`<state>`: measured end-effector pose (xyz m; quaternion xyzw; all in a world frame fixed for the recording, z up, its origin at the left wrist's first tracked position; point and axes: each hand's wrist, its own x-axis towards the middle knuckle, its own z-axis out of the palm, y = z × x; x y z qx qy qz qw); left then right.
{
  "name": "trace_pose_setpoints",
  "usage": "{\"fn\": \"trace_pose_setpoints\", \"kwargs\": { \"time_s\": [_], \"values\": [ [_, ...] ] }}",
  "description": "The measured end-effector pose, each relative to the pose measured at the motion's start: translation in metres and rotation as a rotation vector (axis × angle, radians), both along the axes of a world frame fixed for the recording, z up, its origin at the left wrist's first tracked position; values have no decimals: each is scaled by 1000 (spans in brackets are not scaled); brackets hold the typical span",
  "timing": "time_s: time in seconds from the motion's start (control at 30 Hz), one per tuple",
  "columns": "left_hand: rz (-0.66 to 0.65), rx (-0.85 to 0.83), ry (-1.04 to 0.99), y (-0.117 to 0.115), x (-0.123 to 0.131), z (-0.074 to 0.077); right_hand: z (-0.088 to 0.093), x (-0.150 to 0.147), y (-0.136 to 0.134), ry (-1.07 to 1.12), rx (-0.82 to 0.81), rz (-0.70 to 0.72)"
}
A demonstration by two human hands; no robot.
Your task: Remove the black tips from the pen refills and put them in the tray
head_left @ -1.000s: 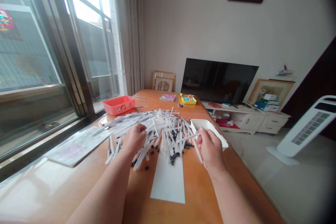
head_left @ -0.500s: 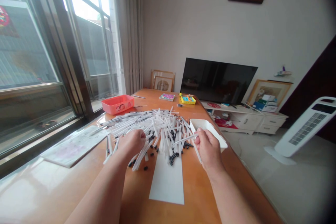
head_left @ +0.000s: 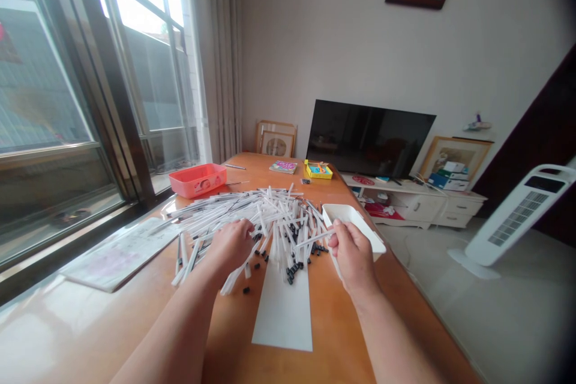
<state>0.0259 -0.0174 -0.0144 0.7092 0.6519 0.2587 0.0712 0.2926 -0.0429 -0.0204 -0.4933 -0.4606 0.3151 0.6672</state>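
Observation:
A large heap of translucent white tubes lies across the table, with small black caps scattered at its near side. My right hand is closed around a white tube that points left over the heap, beside a white tray. At the heap's left near side is my left hand, its fingers curled together; whatever they may grip is too small to make out. A white paper strip runs from under the heap toward the near edge.
A red plastic basket stands at the far left of the table. A booklet and a yellow box lie at the far end. On the left is a large flat book.
My left hand has shifted slightly right and its fingers look a little less tightly curled. The whole view has moved slightly. My right hand still holds the tube.

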Motion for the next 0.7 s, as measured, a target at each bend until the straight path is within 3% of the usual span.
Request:
{"fn": "trace_pose_setpoints", "kwargs": {
  "time_s": [0.1,0.2,0.27,0.7],
  "values": [
    [-156,-5,-425,-4,15,3,3,-3,-1,72,4,58],
    [-328,-195,-860,-13,28,11,7,-6,-5,164,-4,135],
    [-368,-267,-1012,-18,33,15,10,-8,-8,217,-5,174],
    [-407,-385,-1214,-15,32,12,15,-13,-14,201,6,231]
  ]
}}
